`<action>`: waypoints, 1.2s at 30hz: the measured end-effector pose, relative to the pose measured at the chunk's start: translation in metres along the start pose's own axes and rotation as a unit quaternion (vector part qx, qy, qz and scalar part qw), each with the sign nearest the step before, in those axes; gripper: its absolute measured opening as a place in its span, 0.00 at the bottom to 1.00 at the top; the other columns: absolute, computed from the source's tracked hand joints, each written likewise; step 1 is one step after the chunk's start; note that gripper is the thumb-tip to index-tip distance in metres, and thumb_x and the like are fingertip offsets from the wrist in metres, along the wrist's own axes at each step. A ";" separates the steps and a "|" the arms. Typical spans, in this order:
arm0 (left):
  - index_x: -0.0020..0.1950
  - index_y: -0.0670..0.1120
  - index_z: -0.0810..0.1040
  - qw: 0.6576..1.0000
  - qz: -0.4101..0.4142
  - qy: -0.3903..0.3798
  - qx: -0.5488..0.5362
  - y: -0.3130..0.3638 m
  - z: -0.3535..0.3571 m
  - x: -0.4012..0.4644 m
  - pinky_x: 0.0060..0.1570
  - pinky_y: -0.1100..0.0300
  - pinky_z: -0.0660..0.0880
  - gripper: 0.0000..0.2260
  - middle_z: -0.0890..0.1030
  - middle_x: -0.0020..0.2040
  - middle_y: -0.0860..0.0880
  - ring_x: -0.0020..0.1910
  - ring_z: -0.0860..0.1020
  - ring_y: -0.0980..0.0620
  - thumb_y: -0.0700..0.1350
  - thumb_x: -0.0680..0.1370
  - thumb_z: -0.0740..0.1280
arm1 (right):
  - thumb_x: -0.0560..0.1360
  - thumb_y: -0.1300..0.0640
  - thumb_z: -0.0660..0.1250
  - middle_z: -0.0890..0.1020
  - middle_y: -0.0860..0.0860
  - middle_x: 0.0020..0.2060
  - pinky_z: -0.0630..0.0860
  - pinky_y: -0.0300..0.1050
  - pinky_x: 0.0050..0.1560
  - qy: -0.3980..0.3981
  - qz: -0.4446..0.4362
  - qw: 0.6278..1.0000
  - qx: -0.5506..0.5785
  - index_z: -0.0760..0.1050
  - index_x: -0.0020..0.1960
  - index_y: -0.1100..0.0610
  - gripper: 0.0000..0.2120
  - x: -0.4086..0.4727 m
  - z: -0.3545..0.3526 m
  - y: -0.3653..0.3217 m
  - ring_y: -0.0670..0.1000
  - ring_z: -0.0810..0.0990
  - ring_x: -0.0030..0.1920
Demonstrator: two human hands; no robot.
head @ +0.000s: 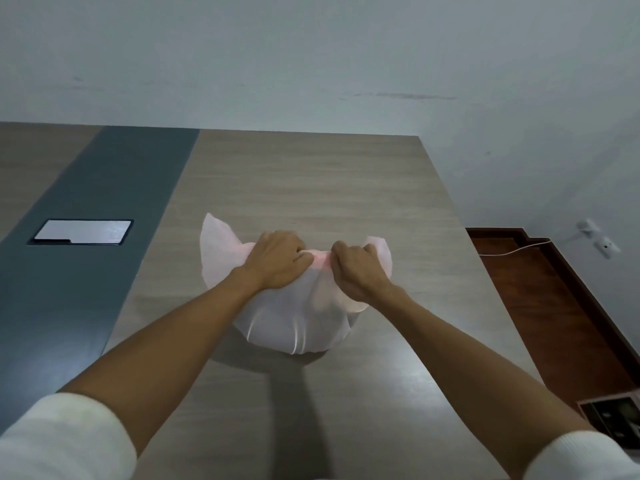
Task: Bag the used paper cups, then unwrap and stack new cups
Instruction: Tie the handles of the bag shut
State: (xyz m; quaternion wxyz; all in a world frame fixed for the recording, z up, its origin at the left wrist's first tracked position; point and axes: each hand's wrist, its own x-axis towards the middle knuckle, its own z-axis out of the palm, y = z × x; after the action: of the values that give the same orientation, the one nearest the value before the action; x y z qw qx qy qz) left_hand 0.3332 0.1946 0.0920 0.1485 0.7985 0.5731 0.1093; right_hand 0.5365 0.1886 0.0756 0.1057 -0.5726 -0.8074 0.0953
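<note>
A pale pink plastic bag (294, 323) sits bulging on the wooden table (311, 181) in front of me. My left hand (277, 259) grips one bag handle and my right hand (356, 268) grips the other. The two fists meet over the top of the bag, where the plastic is bunched between them. One loose handle end sticks up at the left and another at the right behind my hands. Whatever is inside the bag is hidden, and no paper cups show anywhere.
A dark grey strip (93, 216) runs down the table's left side with a silver cable hatch (81, 232) set in it. The table's right edge drops to a brown floor (540, 306). A pink box (613, 417) lies at the lower right.
</note>
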 end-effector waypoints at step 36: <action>0.61 0.50 0.72 0.941 0.032 -0.137 0.308 -0.060 -0.015 -0.055 0.57 0.50 0.68 0.19 0.82 0.58 0.45 0.55 0.80 0.43 0.61 0.85 0.50 | 0.66 0.26 0.66 0.72 0.53 0.57 0.68 0.51 0.60 0.048 0.113 0.991 -0.058 0.66 0.68 0.59 0.45 0.010 0.053 -0.022 0.55 0.76 0.55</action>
State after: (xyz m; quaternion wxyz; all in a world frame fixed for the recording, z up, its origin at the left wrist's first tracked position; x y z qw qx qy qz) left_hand 0.2573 0.1621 0.0843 -0.0315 0.8305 0.5268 -0.1784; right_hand 0.4984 0.1891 0.0316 0.0991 -0.6693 -0.7357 0.0321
